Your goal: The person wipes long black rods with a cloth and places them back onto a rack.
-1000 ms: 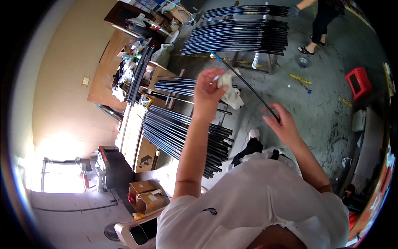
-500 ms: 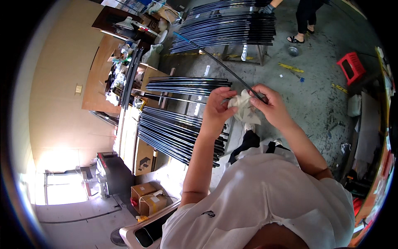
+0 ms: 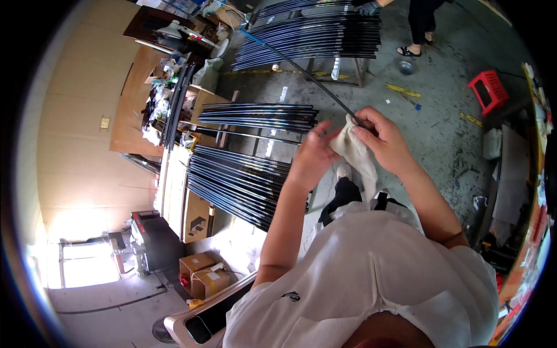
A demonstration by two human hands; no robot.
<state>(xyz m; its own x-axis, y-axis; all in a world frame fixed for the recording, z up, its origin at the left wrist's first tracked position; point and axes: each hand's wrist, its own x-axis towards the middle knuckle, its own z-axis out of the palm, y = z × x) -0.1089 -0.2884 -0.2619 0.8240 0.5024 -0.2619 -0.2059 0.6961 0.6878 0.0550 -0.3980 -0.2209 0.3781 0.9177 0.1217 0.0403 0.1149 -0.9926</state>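
Rod (image 3: pixel 309 75), dark and slender with a blue far end, slants from the right hand (image 3: pixel 383 139) up and to the left, its tip reaching over the floor near the far rods. The right hand's fingers are closed around its near end, thumb beneath. Pale cloth (image 3: pixel 358 152) bunches at that same end, between the two hands, and hangs in a loose fold toward the person's lap. The left hand (image 3: pixel 312 159) is at the cloth's left edge, fingers parted and slightly blurred; I cannot tell whether they pinch the fabric or merely rest against it.

Just left of the hands, dark rods lie side by side in two groups: a narrower upper group (image 3: pixel 258 116) and a broader lower group (image 3: pixel 232 184), fanned at a slant. Below the rod stands a white shoe (image 3: pixel 343 171) on the grey floor.

Farther off, another wide row of rods (image 3: pixel 313 40) rests on a stand, with a co-worker's gloved hand (image 3: pixel 368 8) at its upper right end. Dark trousers and a sandal (image 3: pixel 409 51) show beside it, near a round metal bowl (image 3: pixel 405 68). Toward the right edge are a red plastic stool (image 3: pixel 488 93) and a whitish container (image 3: pixel 492 143); at lower left, open cardboard boxes (image 3: pixel 204 277) sit near a black machine (image 3: pixel 155 243).
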